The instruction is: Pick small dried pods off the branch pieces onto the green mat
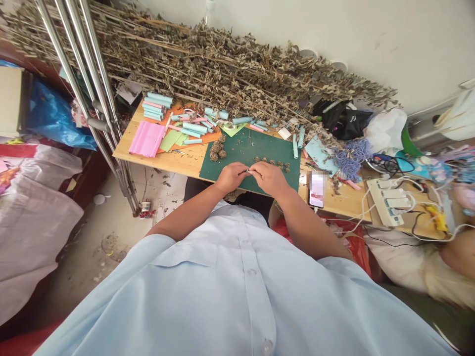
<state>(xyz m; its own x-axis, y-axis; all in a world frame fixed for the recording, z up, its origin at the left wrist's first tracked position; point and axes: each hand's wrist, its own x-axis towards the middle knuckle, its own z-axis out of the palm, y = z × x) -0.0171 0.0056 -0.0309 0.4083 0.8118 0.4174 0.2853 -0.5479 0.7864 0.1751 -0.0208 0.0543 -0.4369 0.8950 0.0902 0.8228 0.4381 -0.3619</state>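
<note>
My left hand [233, 176] and my right hand [267, 176] meet over the front edge of a dark green cutting mat [256, 143]. Both are closed, fingertips pinched together on a small pale thing between them, too small to name. To the left of my hands, several round brown balls of dried plant [217, 148] sit in a cluster on the mat. Just behind my right hand, a row of small dried plant bits [276, 162] stretches rightward. Loose crumbs are scattered over the mat.
Rolled blue papers [195, 128] and a pink sheet [147, 138] cover the table's left. Dried stalks [208, 64] are heaped behind. On the right lie a phone [316, 190], purple cords [351, 157] and a power strip [384, 200]. Metal poles [89, 89] stand at left.
</note>
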